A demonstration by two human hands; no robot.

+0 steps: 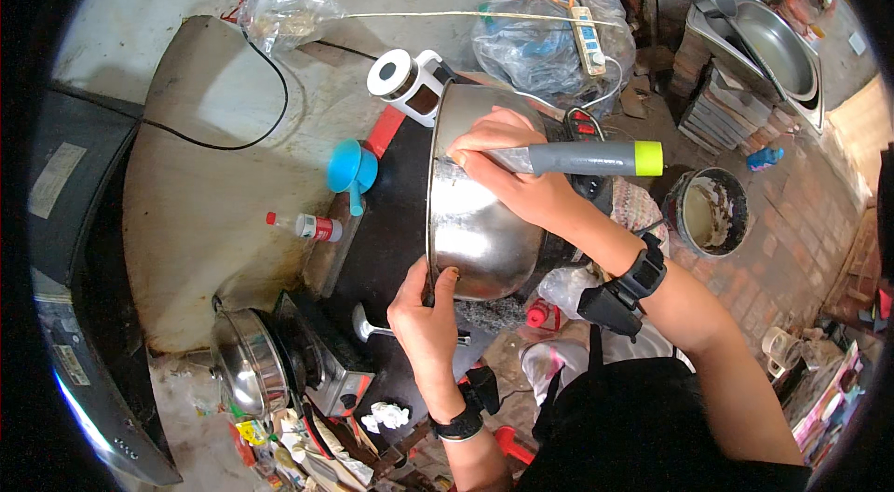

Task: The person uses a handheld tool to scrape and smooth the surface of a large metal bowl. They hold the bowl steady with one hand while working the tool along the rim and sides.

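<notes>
A large shiny stainless steel pot (489, 245) is tipped on its side in front of me, over a dark tabletop. My left hand (424, 315) pinches its rim at the lower left, thumb on the outer wall. My right hand (512, 161) lies across the upper part of the pot, closed on a scraper-like tool (596, 159) with a grey handle and a lime-yellow end. The tool's flat metal part runs under my fingers against the pot's wall; its tip is hidden. Below the pot, a metal spoon (365, 324) lies partly behind my left hand.
A white-handled glass jug (408, 84), a blue dipper (349, 168) and a small bottle (317, 228) stand left of the pot. A lidded pan (250, 366) sits at lower left. A power strip (587, 40) hangs before plastic bags; a bucket (706, 213) stands on the brick floor.
</notes>
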